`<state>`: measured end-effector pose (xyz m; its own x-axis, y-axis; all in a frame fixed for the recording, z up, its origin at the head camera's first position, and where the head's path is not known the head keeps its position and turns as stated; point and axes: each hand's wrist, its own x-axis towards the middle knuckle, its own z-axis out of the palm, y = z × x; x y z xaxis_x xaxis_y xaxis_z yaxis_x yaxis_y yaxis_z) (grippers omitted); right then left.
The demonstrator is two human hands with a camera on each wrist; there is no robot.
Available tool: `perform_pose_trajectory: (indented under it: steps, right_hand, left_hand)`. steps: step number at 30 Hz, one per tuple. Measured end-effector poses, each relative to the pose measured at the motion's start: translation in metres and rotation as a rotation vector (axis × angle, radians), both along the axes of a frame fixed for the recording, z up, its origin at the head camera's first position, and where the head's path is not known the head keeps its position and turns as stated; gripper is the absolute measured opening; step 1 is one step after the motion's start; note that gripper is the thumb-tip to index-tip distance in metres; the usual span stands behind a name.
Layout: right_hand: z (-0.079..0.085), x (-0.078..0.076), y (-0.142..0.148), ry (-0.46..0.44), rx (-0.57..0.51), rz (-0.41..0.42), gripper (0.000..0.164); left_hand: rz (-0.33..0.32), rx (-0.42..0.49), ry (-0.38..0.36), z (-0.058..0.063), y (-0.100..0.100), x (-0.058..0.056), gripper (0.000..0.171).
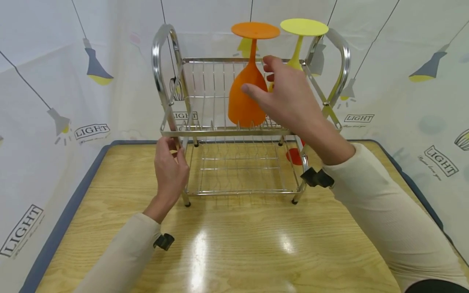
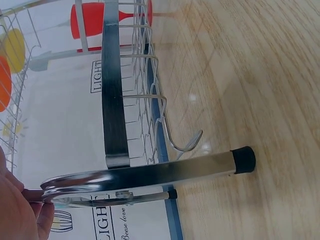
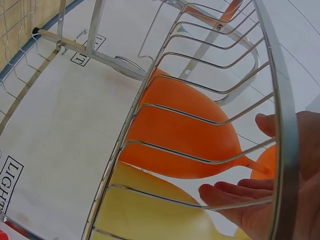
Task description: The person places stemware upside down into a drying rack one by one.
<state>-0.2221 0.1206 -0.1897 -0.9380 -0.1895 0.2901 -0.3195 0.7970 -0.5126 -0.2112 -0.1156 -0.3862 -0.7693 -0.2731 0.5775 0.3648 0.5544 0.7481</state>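
A two-tier metal dish rack [image 1: 227, 133] stands on the wooden table. On its upper tier an orange goblet [image 1: 244, 95] rests upside down, foot on top. Behind and to its right is a yellow goblet [image 1: 297, 49], also inverted and partly hidden by my right hand [image 1: 293, 95]. That hand is beside the orange goblet, thumb and fingers spread; in the right wrist view a gap shows between the fingers [image 3: 235, 195] and the bowl. My left hand [image 1: 170, 169] grips the rack's left side frame. In the left wrist view its fingers curl round the metal tube [image 2: 35, 196].
A red goblet [image 2: 91, 20] stands upright at the rack's right side, its red foot [image 1: 294, 156] on the table. The lower wire tier [image 1: 239, 168] sits close above the tabletop [image 1: 234, 244]. A printed white curtain [image 1: 399, 122] surrounds the table.
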Motion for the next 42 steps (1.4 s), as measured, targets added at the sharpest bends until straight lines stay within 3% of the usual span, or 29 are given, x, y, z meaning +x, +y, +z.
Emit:
perform_pose_trajectory:
  steps: [7,17,29,33,40,42]
  right_hand:
    - [0.000,0.010,0.008,0.022,-0.038,-0.019,0.070]
    - [-0.002,0.020,0.017,0.069,-0.134,0.019,0.064]
    - [-0.008,0.032,0.031,0.107,-0.248,0.083,0.049]
    - [-0.010,0.034,0.037,0.066,-0.387,0.142,0.040]
    - [-0.009,0.034,0.049,-0.135,-0.830,0.406,0.031]
    - [-0.008,0.033,0.052,-0.196,-0.892,0.450,0.029]
  left_hand:
    - [-0.009,0.038,-0.008,0.002,-0.001,-0.001,0.027]
    - [-0.057,0.143,-0.021,0.009,-0.005,-0.003,0.042]
    - [-0.074,0.119,-0.017,0.009,-0.005,-0.003,0.039]
    - [-0.071,0.106,-0.022,0.010,-0.005,-0.003,0.041]
    - [-0.071,0.095,-0.034,0.010,-0.005,-0.002,0.041]
    - [-0.069,0.093,-0.037,0.010,-0.005,-0.003,0.041]
